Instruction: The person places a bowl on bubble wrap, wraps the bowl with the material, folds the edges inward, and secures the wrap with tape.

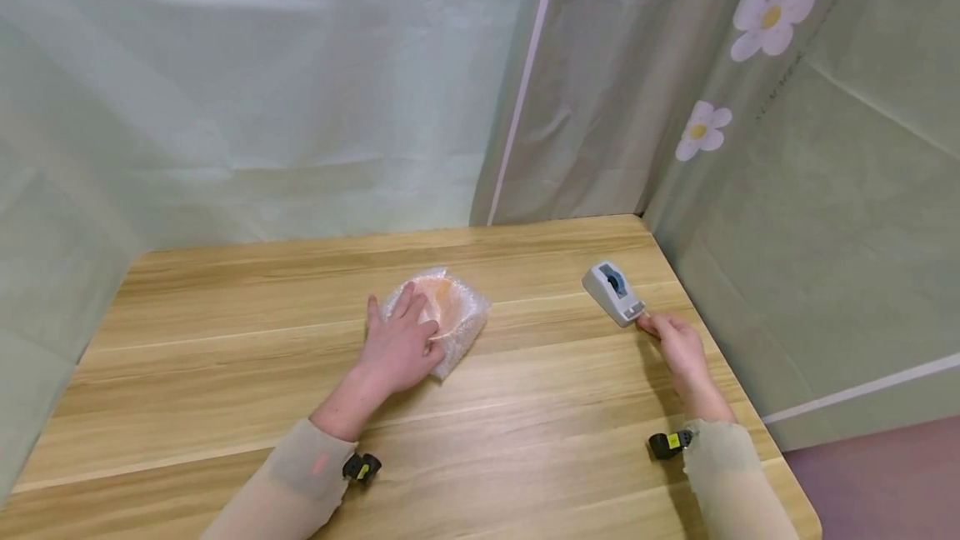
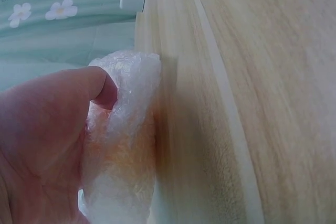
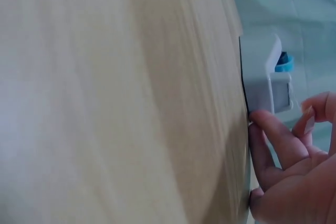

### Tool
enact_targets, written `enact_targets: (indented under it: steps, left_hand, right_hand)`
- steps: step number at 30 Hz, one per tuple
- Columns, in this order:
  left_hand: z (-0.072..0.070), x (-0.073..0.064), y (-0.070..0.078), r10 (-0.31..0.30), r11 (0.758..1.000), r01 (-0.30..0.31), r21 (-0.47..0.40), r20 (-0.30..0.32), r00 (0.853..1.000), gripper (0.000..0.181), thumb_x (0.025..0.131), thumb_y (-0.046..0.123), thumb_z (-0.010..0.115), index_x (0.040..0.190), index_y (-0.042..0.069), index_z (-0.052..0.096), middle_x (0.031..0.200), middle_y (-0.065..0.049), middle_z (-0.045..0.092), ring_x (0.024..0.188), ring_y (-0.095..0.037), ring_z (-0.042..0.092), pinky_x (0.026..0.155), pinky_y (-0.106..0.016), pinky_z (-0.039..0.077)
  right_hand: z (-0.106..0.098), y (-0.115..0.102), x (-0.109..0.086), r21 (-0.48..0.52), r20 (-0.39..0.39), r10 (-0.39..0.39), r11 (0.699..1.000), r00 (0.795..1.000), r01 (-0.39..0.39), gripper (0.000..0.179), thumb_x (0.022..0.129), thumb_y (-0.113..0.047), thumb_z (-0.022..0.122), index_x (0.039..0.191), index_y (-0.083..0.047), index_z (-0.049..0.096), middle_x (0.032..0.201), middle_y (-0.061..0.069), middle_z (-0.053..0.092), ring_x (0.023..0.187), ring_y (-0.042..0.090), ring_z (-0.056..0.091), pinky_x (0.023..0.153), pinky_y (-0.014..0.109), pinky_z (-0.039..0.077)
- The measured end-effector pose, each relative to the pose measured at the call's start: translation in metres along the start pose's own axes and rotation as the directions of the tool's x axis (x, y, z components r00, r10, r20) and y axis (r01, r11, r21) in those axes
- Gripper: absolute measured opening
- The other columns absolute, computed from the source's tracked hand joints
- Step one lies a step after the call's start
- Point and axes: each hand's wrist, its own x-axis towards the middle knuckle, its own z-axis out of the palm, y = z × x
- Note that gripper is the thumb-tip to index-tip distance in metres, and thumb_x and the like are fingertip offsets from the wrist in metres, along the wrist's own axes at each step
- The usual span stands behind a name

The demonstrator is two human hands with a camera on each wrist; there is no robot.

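Observation:
A bubble-wrapped bundle [image 1: 467,319] with something orange inside lies on the wooden table. My left hand [image 1: 401,348] rests on it with the fingers spread over its top. In the left wrist view, the thumb [image 2: 105,90] presses into the bubble wrap [image 2: 131,93]. Toward the right edge stands a grey-white tape dispenser [image 1: 611,294] holding a blue-cored roll. My right hand [image 1: 678,347] is at its cutter end, thumb and index finger pinching the clear tape [image 3: 297,100]. Its other fingers touch the base of the dispenser [image 3: 258,72].
The wooden table [image 1: 247,340] has light streaks and a rounded front right corner. Pale green curtains [image 1: 337,107] hang right behind it and along the right side, with white flowers printed on them. Small black cameras [image 1: 362,467] are strapped at both wrists.

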Motion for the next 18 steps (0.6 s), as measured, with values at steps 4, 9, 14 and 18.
enact_targets:
  steps: [4,9,14,18]
  left_hand:
    - [0.0012,0.0002,0.0001,-0.003,1.0,0.003,-0.008,-0.002,1.0,0.026,0.096,0.035,0.059,0.101,0.016,0.075,0.162,-0.024,0.046,0.161,-0.044,0.018,0.116,-0.086,-0.001]
    - [0.0014,0.0009,0.0,-0.012,1.0,0.012,0.001,0.009,1.0,0.026,0.097,0.036,0.059,0.103,0.016,0.075,0.162,-0.023,0.046,0.162,-0.043,0.016,0.116,-0.086,0.001]
    - [0.0011,0.0014,0.0012,-0.01,1.0,0.01,0.02,0.015,1.0,0.025,0.097,0.037,0.061,0.102,0.017,0.075,0.162,-0.023,0.047,0.162,-0.043,0.016,0.115,-0.086,0.003]
    - [0.0027,0.0015,0.001,-0.01,1.0,0.009,0.02,0.015,1.0,0.026,0.097,0.037,0.061,0.104,0.016,0.075,0.162,-0.023,0.047,0.162,-0.043,0.016,0.115,-0.087,0.002]
  right_hand:
    - [-0.0034,0.0014,0.0013,0.029,0.029,0.007,1.0,1.0,-0.008,0.044,0.108,-0.028,0.054,0.137,0.002,0.067,0.143,0.009,0.066,0.137,0.023,0.048,0.122,0.04,0.029]
    - [-0.0064,0.0008,0.0033,0.038,0.065,0.023,0.999,0.998,-0.026,0.049,0.109,-0.029,0.048,0.143,0.005,0.061,0.15,0.013,0.061,0.147,0.027,0.042,0.126,0.047,0.023]
    - [-0.0077,0.0012,0.0039,0.034,0.063,0.029,0.999,0.998,-0.031,0.048,0.108,-0.026,0.05,0.142,0.006,0.06,0.151,0.015,0.06,0.146,0.028,0.042,0.125,0.047,0.024]
    - [-0.0065,0.003,0.0045,0.01,0.033,0.028,1.0,0.999,-0.029,0.044,0.105,-0.025,0.056,0.135,0.005,0.066,0.148,0.018,0.06,0.134,0.027,0.047,0.117,0.044,0.031]
